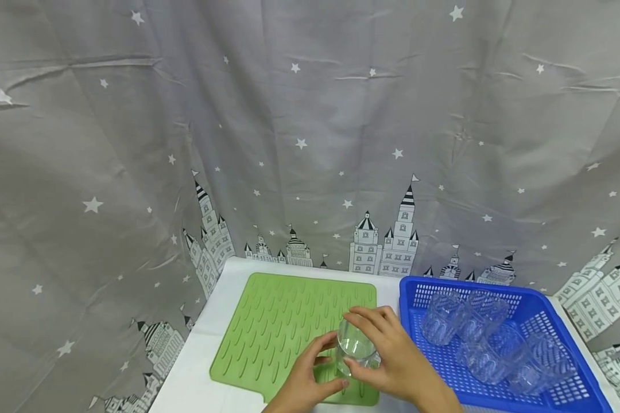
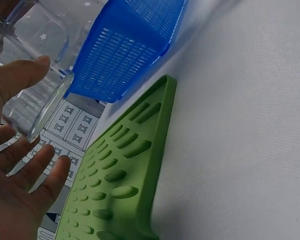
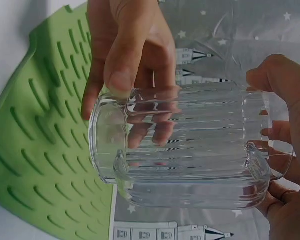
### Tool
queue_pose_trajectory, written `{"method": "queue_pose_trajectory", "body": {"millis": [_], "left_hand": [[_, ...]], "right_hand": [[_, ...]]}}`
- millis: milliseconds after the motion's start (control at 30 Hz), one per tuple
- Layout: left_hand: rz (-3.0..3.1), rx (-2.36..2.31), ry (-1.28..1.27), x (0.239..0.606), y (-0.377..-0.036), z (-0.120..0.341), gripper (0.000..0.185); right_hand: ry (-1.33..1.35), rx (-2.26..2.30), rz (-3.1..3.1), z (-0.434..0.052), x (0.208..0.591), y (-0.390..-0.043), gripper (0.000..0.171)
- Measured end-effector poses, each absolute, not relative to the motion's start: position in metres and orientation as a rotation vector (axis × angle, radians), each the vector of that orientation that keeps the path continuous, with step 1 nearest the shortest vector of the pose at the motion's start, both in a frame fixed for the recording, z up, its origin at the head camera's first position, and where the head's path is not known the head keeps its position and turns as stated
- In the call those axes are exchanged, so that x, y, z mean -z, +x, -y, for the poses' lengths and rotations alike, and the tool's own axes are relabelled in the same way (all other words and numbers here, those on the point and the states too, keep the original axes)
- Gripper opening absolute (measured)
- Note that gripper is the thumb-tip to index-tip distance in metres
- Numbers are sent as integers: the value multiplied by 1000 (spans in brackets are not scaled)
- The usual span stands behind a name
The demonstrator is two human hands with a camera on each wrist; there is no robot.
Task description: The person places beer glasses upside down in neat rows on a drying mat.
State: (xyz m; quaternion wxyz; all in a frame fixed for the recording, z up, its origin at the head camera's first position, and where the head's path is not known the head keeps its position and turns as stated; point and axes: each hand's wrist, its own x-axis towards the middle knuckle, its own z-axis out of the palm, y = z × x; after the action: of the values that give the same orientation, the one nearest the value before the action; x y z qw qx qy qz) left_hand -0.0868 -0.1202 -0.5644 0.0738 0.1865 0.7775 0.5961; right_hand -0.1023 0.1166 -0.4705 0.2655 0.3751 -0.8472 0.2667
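- Glass mug (image 1: 355,348), clear and ribbed, sits between both my hands over the near right corner of the green mat (image 1: 279,327).
- Right hand (image 1: 392,355) has fingers curled round its body; left hand (image 1: 305,378) has thumb and fingers touching the rim end.
- I judge: mid-placement; next move needs a steady set-down on the mat.
- Blue basket (image 1: 573,396) at the worktop's right edge holds more glasses (image 1: 491,344).
- No writing or brand legible.

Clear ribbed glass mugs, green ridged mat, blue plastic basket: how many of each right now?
Clear ribbed glass mugs: 6, with 1 held over the mat and 5 in the basket
Green ridged silicone mat: 1
Blue perforated plastic basket: 1
Total: 8
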Motion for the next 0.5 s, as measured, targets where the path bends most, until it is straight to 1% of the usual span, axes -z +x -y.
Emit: {"method": "queue_pose_trajectory", "body": {"millis": [167,500], "left_hand": [[-2345,-1775,527,568,-88,121,88],[-2439,-1677,578,564,-91,123,82]], "right_hand": [[1055,-741,2305,-105,471,-100,76],[1092,-741,2262,-98,470,-100,72]]}}
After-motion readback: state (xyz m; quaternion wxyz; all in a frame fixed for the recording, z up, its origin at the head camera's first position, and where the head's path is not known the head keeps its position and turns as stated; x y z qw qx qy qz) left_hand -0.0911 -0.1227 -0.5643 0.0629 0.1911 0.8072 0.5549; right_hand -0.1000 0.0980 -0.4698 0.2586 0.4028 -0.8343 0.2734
